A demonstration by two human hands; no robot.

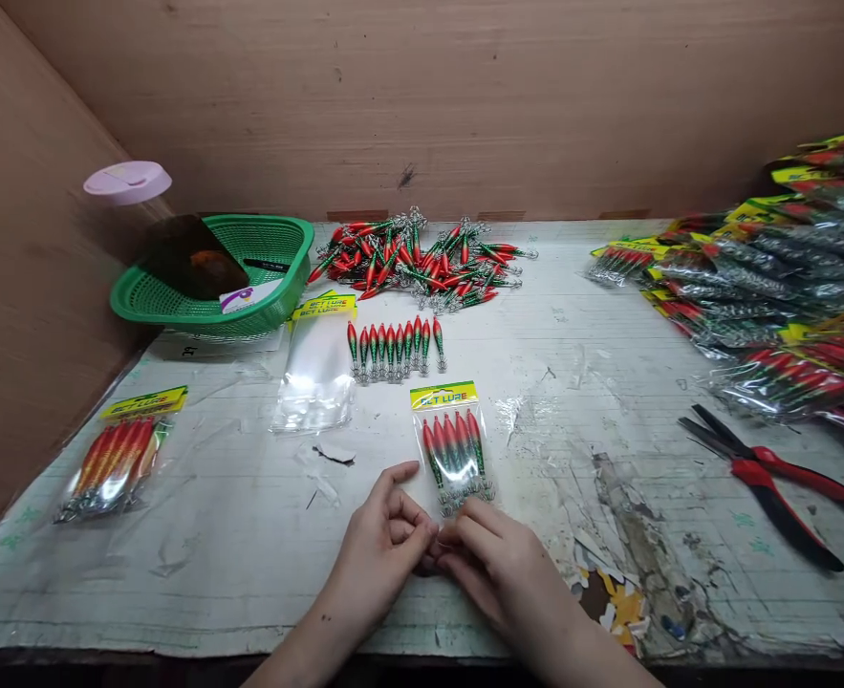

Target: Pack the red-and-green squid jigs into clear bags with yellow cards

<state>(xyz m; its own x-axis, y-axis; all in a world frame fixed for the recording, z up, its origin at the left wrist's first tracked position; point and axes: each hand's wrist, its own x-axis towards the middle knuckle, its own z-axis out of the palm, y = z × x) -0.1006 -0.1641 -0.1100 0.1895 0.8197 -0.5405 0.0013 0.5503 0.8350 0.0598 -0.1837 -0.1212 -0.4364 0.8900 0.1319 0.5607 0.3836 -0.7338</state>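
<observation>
A clear plastic bag of squid lures [454,444] with a yellow header card lies flat in front of me, several red-and-green lures side by side inside. At its near end, by the hooks, my left hand [389,535] pinches the bag's lower edge with thumb and fingers, the index finger raised. My right hand [497,554] is closed at the same edge, its fingertips against the left ones. The fingers hide the exact fold of plastic. Just beyond the bag stands a row of loose lures [397,347], beside a stack of empty header bags [315,377].
A tangled lure pile [422,258] lies at the back. Left are a green basket [296,277], a pink-lidded container [127,180] and another packed lure bag [117,459]. Right are heaped packed bags [787,272] and red-black pliers [772,478]. The table surface [206,554] is torn in places.
</observation>
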